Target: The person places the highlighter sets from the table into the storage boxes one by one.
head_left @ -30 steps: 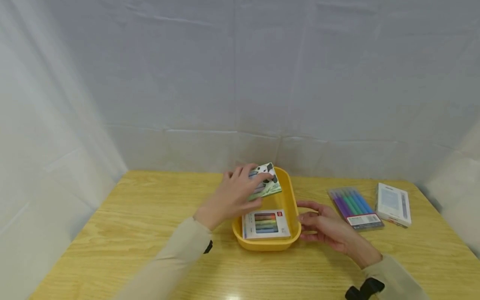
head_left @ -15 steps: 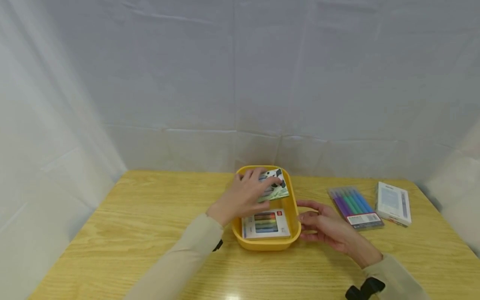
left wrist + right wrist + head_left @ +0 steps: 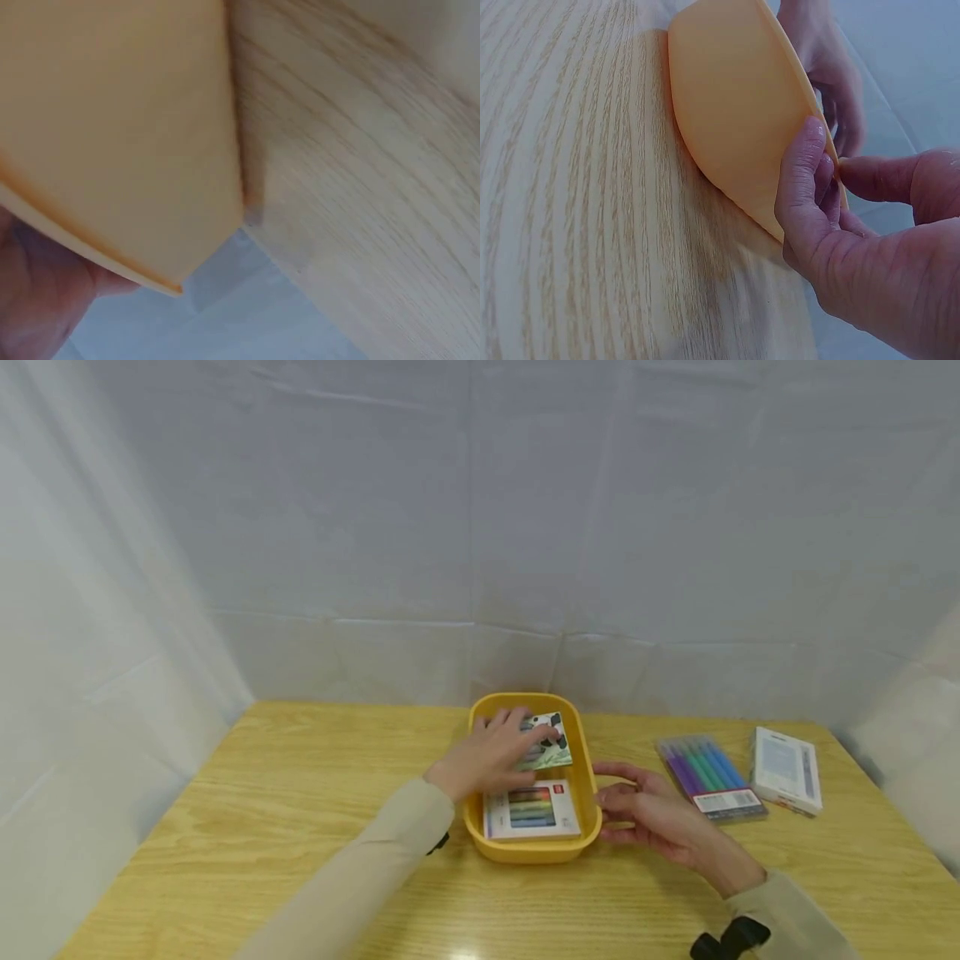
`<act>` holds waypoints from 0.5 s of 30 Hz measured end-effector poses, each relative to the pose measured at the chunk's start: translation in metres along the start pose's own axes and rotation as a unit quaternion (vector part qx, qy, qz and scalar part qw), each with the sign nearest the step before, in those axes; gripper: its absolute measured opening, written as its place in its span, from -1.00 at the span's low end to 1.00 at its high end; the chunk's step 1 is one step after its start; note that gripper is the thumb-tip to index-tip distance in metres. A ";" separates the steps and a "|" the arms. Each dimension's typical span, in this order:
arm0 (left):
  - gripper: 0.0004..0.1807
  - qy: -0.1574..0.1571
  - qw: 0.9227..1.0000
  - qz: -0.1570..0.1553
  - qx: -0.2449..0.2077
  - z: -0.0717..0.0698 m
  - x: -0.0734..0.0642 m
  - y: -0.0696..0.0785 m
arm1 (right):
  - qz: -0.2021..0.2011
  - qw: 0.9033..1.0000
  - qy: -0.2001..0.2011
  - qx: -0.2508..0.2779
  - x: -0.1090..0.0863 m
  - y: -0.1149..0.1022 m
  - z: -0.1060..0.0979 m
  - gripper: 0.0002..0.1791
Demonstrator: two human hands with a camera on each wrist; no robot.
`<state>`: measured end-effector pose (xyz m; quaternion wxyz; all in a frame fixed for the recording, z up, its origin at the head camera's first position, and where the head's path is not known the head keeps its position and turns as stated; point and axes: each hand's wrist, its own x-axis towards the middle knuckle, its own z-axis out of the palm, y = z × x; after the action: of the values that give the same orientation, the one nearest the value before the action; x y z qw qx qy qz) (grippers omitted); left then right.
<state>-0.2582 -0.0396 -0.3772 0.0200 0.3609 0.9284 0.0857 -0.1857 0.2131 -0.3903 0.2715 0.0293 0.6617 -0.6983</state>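
A small flat box with a panda picture [image 3: 553,743] is low inside the far half of a yellow plastic basket [image 3: 587,760]. My left hand [image 3: 487,756] reaches in over the left rim and holds this box, index finger across its top, thumb near its front edge. In front of it lies a white box with a window of coloured sticks [image 3: 532,810]. At the right side, my right hand [image 3: 660,814] pinches the basket's rim between thumb and fingers, as the right wrist view shows. The left wrist view has mostly the basket's outer wall [image 3: 112,112].
To the right on the wooden table [image 3: 300,793] lies a clear pack of purple, green and blue pens [image 3: 708,777]. A white box [image 3: 786,768] sits close beside it. A pale curtain [image 3: 465,527] hangs behind the table.
My left hand has carried the panda box rightward and down into the basket, where it now lies flatter. My right hand has stayed at the rim.
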 end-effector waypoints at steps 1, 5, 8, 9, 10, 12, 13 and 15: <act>-0.37 -0.005 1.000 0.000 0.003 0.002 0.000 -0.001 | 0.000 1.000 0.001 0.000 0.000 0.000 0.000 -0.29; -0.39 -0.021 1.000 -0.002 0.012 0.006 0.003 -0.003 | 0.001 1.000 0.007 -0.002 -0.002 -0.001 0.000 -0.29; -0.40 -0.031 0.999 -0.008 0.014 0.006 0.005 -0.004 | 0.002 1.000 0.008 -0.003 -0.003 -0.002 -0.001 -0.29; -0.40 -0.034 0.999 -0.010 0.013 0.006 0.006 -0.005 | 0.002 1.000 0.007 -0.002 -0.003 -0.002 -0.001 -0.28; -0.40 -0.037 0.999 -0.012 0.013 0.006 0.007 -0.005 | 0.002 1.000 0.006 -0.002 -0.003 -0.002 -0.001 -0.28; -0.40 -0.044 0.999 -0.017 0.011 0.005 0.008 -0.006 | 0.002 1.000 0.003 0.000 -0.003 -0.002 -0.001 -0.28; -0.40 -0.046 0.999 -0.019 0.009 0.005 0.009 -0.006 | 0.002 1.000 0.002 0.001 -0.003 -0.002 -0.001 -0.28; -0.39 -0.049 0.998 -0.024 0.000 0.006 0.010 -0.007 | 0.001 1.000 0.001 0.003 -0.004 -0.002 -0.001 -0.28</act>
<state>-0.2693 -0.0371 -0.3838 0.0678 0.3424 0.9347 0.0668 -0.1838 0.2154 -0.3870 0.2716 0.0318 0.6601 -0.6997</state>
